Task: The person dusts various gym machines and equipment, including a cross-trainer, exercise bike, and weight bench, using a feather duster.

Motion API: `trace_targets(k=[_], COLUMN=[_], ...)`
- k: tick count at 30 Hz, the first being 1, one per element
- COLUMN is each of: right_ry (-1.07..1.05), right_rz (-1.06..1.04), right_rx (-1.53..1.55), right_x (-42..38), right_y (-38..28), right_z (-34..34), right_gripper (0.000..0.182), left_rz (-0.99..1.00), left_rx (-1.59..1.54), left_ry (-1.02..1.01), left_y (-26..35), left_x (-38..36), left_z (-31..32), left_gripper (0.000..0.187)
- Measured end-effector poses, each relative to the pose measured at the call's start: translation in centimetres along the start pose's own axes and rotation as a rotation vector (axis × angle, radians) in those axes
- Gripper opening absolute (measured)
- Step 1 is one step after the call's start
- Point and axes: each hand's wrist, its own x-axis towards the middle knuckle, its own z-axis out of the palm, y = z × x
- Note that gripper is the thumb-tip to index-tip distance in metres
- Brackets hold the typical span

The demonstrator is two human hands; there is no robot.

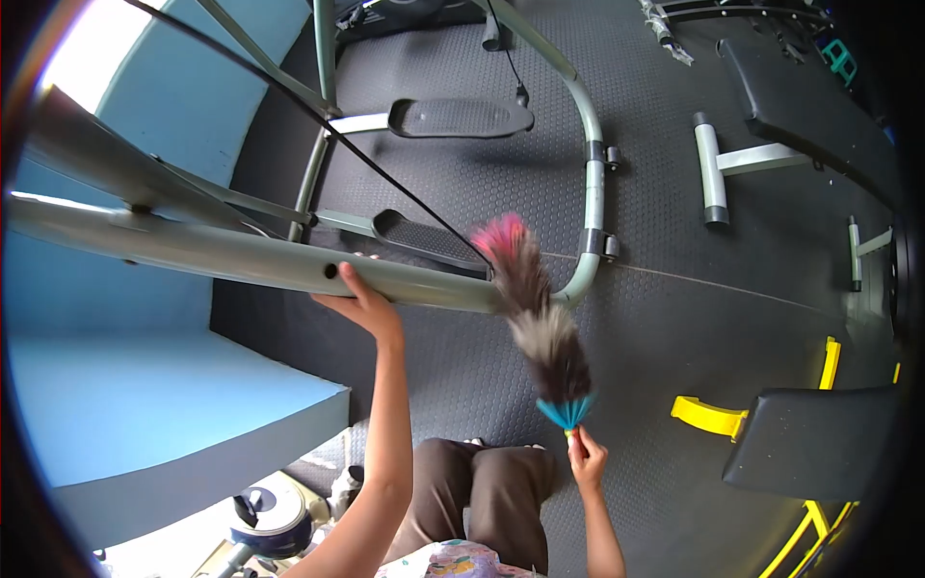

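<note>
A feather duster (547,332) with pink, brown and grey feathers and a blue collar is in my right hand (588,462), whose fingers are closed round its handle. Its pink tip reaches over the grey metal tube (222,256) of an exercise machine, near the curved end of the frame; the feathers are slightly blurred. My left hand (366,303) is wrapped round that same tube, its thumb lying near a round hole and some fingertips showing on the far side. Two black foot pedals (461,118) sit on the machine beyond the tube. A thin black cable slants down to the tube.
At the right stand a black padded bench (800,96) on grey legs and a black seat (809,441) with a yellow frame (710,416). A blue ledge (183,405) juts out at the left. Below it is another machine with a round housing (273,515). Dark textured matting (655,328) covers the floor.
</note>
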Motion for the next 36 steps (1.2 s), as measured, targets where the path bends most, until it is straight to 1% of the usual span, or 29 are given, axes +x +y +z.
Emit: trace_targets(k=[2,4,6,7,9,10,12,13,14,16,17,18,20,21,22,23,24,25,26,27,29,30,31,32,34,35,36], right_ry=[0.022,0.017,0.037,0.030,0.199,0.191,0.077,0.043,0.047,0.192,0.226,0.230,0.201,0.201,0.233,0.265,0.266,0.271,0.272,0.311,0.296,0.276,0.205,0.219,0.206,0.294,0.295], right_rz=[-0.041,-0.095,0.204,0.192,0.259,0.245,0.140,0.031,0.039,0.324,0.331,0.278,0.146,0.137,-0.030,-0.198,-0.206,0.022,0.248,0.276,0.256,0.241,0.177,0.173,-0.108,-0.123,-0.114], right_rx=[0.117,0.032,0.248,0.254,0.536,0.543,0.500,0.311,0.319,0.534,0.607,0.625,0.605,0.615,0.366,0.108,0.100,0.251,0.403,0.484,0.505,0.517,0.528,0.530,0.142,0.130,0.117], right_x=[-1.7,-1.9,-3.1,-3.1,-1.9,-1.8,-1.6,-1.0,-1.3,-0.3,-0.2,-0.3,-0.6,-0.3,0.0,0.2,-0.4,-0.3,0.2,0.6,0.6,0.5,0.5,1.2,1.9,1.7,1.2], right_y=[4.5,5.9,10.1,11.6,10.6,12.0,15.1,16.7,16.1,13.6,12.7,13.0,14.6,16.7,20.4,20.9,21.4,19.6,17.8,16.9,16.3,16.4,16.7,18.1,21.1,19.8,18.5], right_z=[2.4,3.5,5.3,6.2,6.8,7.5,7.9,8.2,8.3,7.7,7.5,7.6,7.6,8.1,8.6,8.2,7.7,7.0,6.3,5.9,5.5,5.2,5.0,5.2,6.4,6.3,6.0], right_gripper=[0.026,0.029,0.029,0.029,0.022,0.022,0.022,0.025,0.025,0.028,0.028,0.031,0.033,0.033,0.033,0.034,0.034,0.034,0.034,0.035,0.035,0.035,0.034,0.034,0.034,0.034,0.034], left_rz=[-0.014,-0.010,0.157,0.171,0.127,0.142,0.204,0.185,0.187,0.161,0.190,0.187,0.285,0.243,0.248,0.258,0.263,0.230,0.229,0.242,0.259,0.169,0.078,0.076,-0.017,-0.004,0.007], left_rx=[0.001,-0.004,0.074,0.074,0.005,0.001,0.050,0.027,0.030,0.031,0.071,0.061,0.077,0.043,0.043,0.066,0.088,0.135,0.123,0.162,0.195,0.159,0.120,0.108,0.160,0.179,0.194], left_ry=[-0.012,-0.034,-0.007,0.002,-0.009,0.000,0.020,0.026,0.015,0.041,0.055,0.069,0.115,0.115,0.111,0.115,0.126,0.095,0.112,0.119,0.115,0.094,0.072,0.064,0.107,0.072,0.048], left_y=[-0.1,-1.2,-2.4,-2.6,-2.5,-2.9,-2.6,-2.7,-2.6,-2.5,-2.9,-3.2,-2.7,-2.2,-1.8,-1.7,-1.6,-1.0,-1.1,-1.6,-0.8,-0.2,0.2,0.1,-1.9,-3.8,-5.8], left_x=[-0.3,-0.1,0.1,0.0,-0.5,-0.5,-0.4,-0.4,-0.3,-0.5,-0.3,-0.5,-0.3,-0.7,-0.8,-0.7,-0.9,-1.1,-1.1,-1.0,-0.9,-1.2,-1.7,-2.6,-5.6,-7.8,-10.3], left_z=[-0.2,-0.4,-0.8,-1.0,-0.5,-0.6,-0.6,-0.4,-0.3,-0.4,-0.6,-0.5,-0.2,0.0,-0.1,0.0,-0.1,-0.4,-0.5,-0.6,-0.8,-0.9,-0.7,-0.4,0.2,0.4,0.6], left_gripper=[0.056,0.058,0.061,0.061,0.065,0.065,0.068,0.069,0.069,0.069,0.071,0.071,0.062,0.064,0.064,0.066,0.067,0.079,0.079,0.078,0.076,0.076,0.075,0.075,0.076,0.077,0.078])
